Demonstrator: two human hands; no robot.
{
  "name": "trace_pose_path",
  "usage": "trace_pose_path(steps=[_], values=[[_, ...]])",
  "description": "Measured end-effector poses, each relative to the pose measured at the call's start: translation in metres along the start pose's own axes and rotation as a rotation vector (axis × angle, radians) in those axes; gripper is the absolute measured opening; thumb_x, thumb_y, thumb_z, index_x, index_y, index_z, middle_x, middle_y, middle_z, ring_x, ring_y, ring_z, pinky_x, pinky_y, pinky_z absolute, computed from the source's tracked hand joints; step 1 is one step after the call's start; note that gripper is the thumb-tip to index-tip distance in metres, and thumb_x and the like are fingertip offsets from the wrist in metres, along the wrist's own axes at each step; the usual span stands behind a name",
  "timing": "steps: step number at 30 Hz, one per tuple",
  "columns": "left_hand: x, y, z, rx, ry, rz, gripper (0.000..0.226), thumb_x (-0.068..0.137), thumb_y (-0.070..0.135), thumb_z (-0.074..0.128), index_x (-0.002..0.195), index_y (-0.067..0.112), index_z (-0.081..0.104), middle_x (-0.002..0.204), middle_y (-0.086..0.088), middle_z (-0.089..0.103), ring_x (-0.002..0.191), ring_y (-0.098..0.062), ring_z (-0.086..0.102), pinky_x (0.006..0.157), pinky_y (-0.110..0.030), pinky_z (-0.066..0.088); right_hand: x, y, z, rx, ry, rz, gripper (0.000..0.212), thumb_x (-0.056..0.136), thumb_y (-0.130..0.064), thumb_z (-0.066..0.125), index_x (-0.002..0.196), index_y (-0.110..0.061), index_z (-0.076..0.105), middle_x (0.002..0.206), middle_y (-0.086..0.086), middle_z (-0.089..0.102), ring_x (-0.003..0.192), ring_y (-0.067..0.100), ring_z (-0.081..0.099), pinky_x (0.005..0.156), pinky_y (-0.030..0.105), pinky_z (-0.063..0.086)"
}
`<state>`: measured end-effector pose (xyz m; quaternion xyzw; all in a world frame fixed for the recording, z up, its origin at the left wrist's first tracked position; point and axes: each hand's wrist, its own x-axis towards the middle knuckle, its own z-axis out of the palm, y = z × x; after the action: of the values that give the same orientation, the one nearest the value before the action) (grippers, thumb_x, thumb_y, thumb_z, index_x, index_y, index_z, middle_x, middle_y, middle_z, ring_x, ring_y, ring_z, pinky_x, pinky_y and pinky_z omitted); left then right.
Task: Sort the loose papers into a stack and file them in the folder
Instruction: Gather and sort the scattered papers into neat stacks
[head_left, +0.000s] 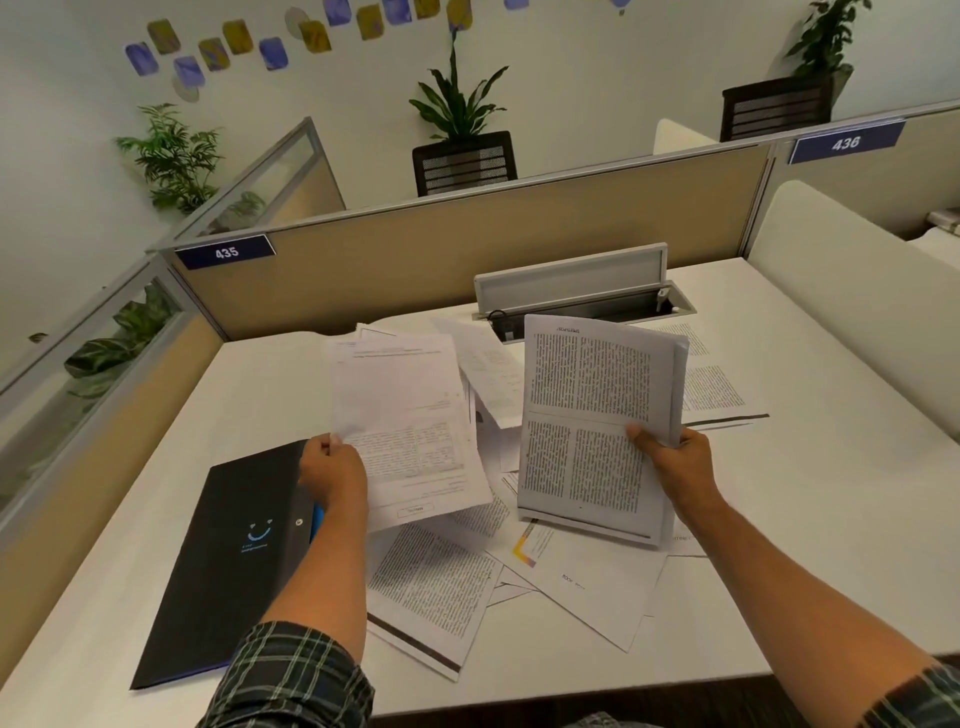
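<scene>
Left grip (332, 470) pinches 1 form sheet (405, 415); right grip (675, 460) holds a dense 2-column stack (587, 415) upright.

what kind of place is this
Most likely an open-plan office cubicle: a white desk fenced by tan partition panels, numbered plates 435 and 436 on them, and mesh office chairs beyond.

White desk (810, 467), beige cubicle partitions (467, 244)
</scene>
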<state>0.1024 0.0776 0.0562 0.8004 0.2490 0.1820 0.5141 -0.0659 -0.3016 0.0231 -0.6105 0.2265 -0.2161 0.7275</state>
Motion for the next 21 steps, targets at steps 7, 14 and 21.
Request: trace_pose_path(steps=[7, 14, 21], values=[[0.004, -0.002, -0.009, -0.055, 0.074, -0.085, 0.020, 0.101, 0.019, 0.048, 0.096, 0.010, 0.065, 0.093, -0.005, 0.064, 0.083, -0.027, 0.059, 0.072, -0.037, 0.051, -0.003, -0.002, 0.002, -0.011, 0.020, 0.020, 0.010, 0.087, -0.022, 0.081, 0.094, -0.020, 0.074, 0.084, -0.007, 0.080, 0.074, 0.015, 0.078, 0.056, 0.023, 0.060], [0.000, 0.008, -0.006, -0.170, 0.025, -0.114, 0.025, 0.102, 0.020, 0.043, 0.102, 0.010, 0.066, 0.105, -0.008, 0.066, 0.094, -0.028, 0.063, 0.085, -0.042, 0.057, -0.008, -0.002, 0.003, -0.036, 0.020, 0.038, 0.011, 0.088, -0.020, 0.079, 0.097, -0.022, 0.072, 0.084, -0.009, 0.080, 0.075, 0.015, 0.078, 0.057, 0.023, 0.061], [-0.026, 0.022, 0.016, -0.301, -0.227, -0.134, 0.023, 0.096, 0.005, 0.048, 0.081, 0.016, 0.061, 0.083, -0.002, 0.061, 0.084, -0.022, 0.055, 0.067, -0.028, 0.047, -0.010, -0.002, 0.010, -0.081, -0.038, 0.023, 0.012, 0.090, -0.020, 0.077, 0.101, -0.020, 0.072, 0.086, -0.008, 0.080, 0.078, 0.017, 0.079, 0.059, 0.022, 0.061]])
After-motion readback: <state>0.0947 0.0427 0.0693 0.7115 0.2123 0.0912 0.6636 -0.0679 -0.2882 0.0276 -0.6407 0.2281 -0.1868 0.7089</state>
